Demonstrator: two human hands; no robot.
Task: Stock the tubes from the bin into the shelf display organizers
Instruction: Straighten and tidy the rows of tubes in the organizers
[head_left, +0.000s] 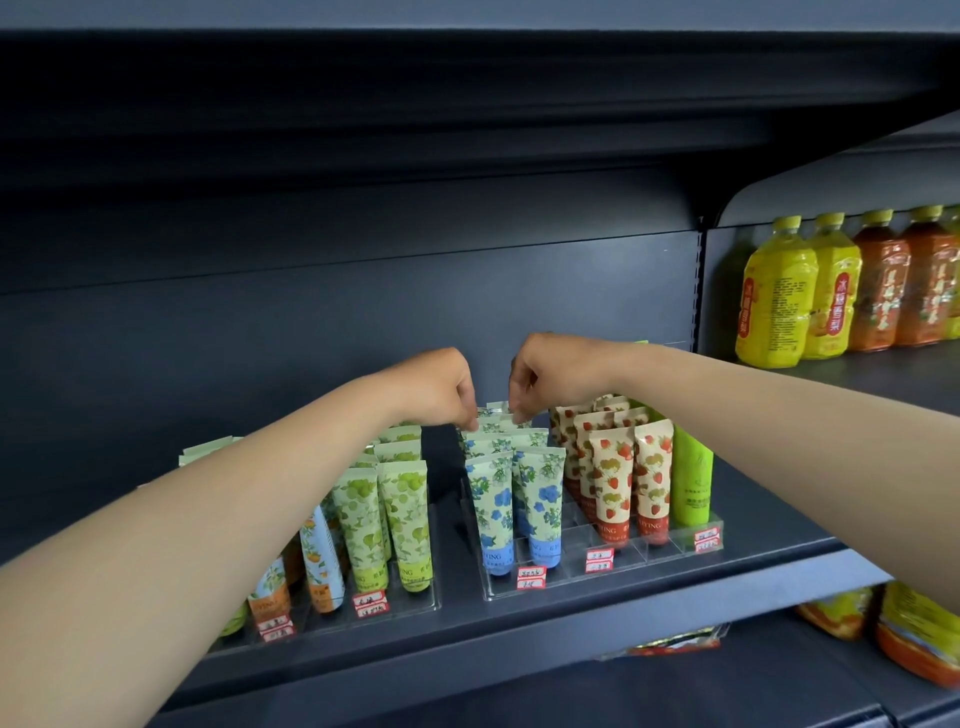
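Head view: both hands are reaching to the back row of the blue-flower tubes (511, 499), at centre frame.
Technique: seating the rear tube (491, 415) calls for lowering it straight, cap down, into its slot in the clear organizer (623, 564), steadying neighbours.
Left hand (441, 387): fingers are curling together, pinching the tube's crimped top.
Right hand (550, 371): fingers are pinching the same top.
Bin: not showing.

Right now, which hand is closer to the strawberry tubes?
Right. The right hand is just beside the strawberry tubes, above their back row. The left hand is farther away, across the blue-flower tubes.
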